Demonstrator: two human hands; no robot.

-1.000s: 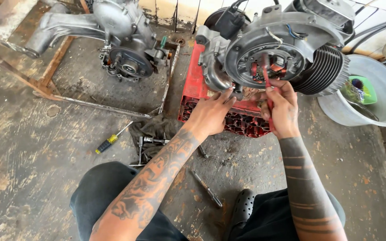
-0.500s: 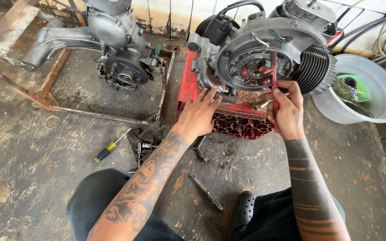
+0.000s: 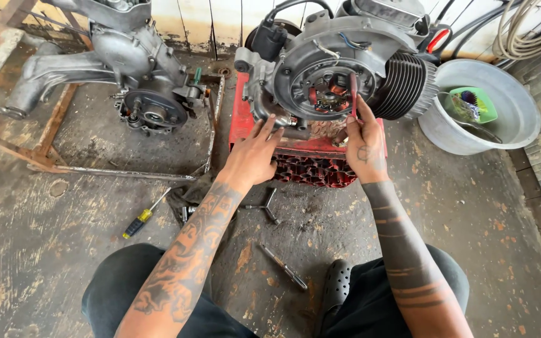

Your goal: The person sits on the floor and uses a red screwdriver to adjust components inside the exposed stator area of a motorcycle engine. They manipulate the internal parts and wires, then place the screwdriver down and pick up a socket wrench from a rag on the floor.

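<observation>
A: Right hand (image 3: 365,149) clenched on red-handled tool (image 3: 353,94), tip in stator opening of engine (image 3: 339,69). Left hand (image 3: 257,153)?

B: Released, fingers spread, braced on casing edge. Probably steadying. Engine up on red crate (image 3: 311,164), near working height. Screwdriver (image 3: 145,214) loose on floor, left.

A: One view only, worn on the head, looking steeply down and a little forward over the person's own knees at the bottom edge of the frame.

B: How near?

A: Near. Both forearms run up from the bottom to the centre, where the left hand (image 3: 257,150) and right hand (image 3: 364,145) meet the engine (image 3: 339,69) at upper middle.

B: And the far edge?

A: The wall foot lines the top. The concrete floor (image 3: 471,213) fills the rest, with a metal basin (image 3: 502,125) at upper right and a second engine (image 3: 139,75) at upper left.
</observation>
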